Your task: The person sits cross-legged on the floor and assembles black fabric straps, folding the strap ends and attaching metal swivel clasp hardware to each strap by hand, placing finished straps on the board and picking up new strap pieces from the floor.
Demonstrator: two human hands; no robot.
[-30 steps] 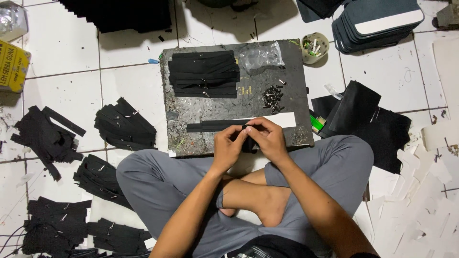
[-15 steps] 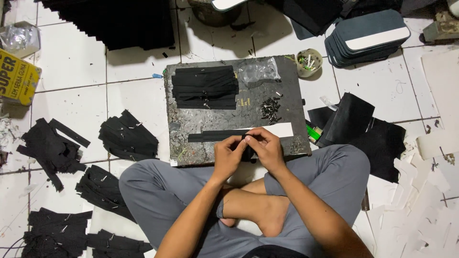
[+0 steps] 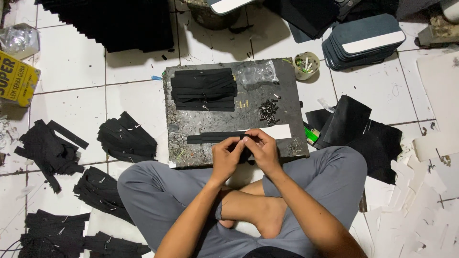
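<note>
- Left hand (image 3: 226, 155) and right hand (image 3: 262, 149) meet fingertip to fingertip at the near edge of a dark, scuffed rectangular work board (image 3: 287, 95); both pinch a narrow black fabric strap (image 3: 210, 137).
- The strap runs out flat to the left of the left hand, lying on the board; its end is pinned between the thumbs and forefingers. What the fingers do at the tip is too small to tell.
- Just right of the right hand, a white rectangular card strip (image 3: 279, 131) lies on the board, touching the strap's line.
- Beyond the hands, up the board: a neat stack of black straps (image 3: 204, 89), a crumpled clear plastic bag (image 3: 256, 74), a small heap of metal clips (image 3: 268, 111).
- Well to the left of the left hand, loose piles of black strap pieces (image 3: 126, 139) on white floor tiles (image 3: 71, 62).
- Right of the right hand, folded black sheet material (image 3: 356, 126); farther off, a stack of grey-blue insole-shaped pads (image 3: 366, 40).
- Person sits cross-legged in grey trousers (image 3: 158, 191).
</note>
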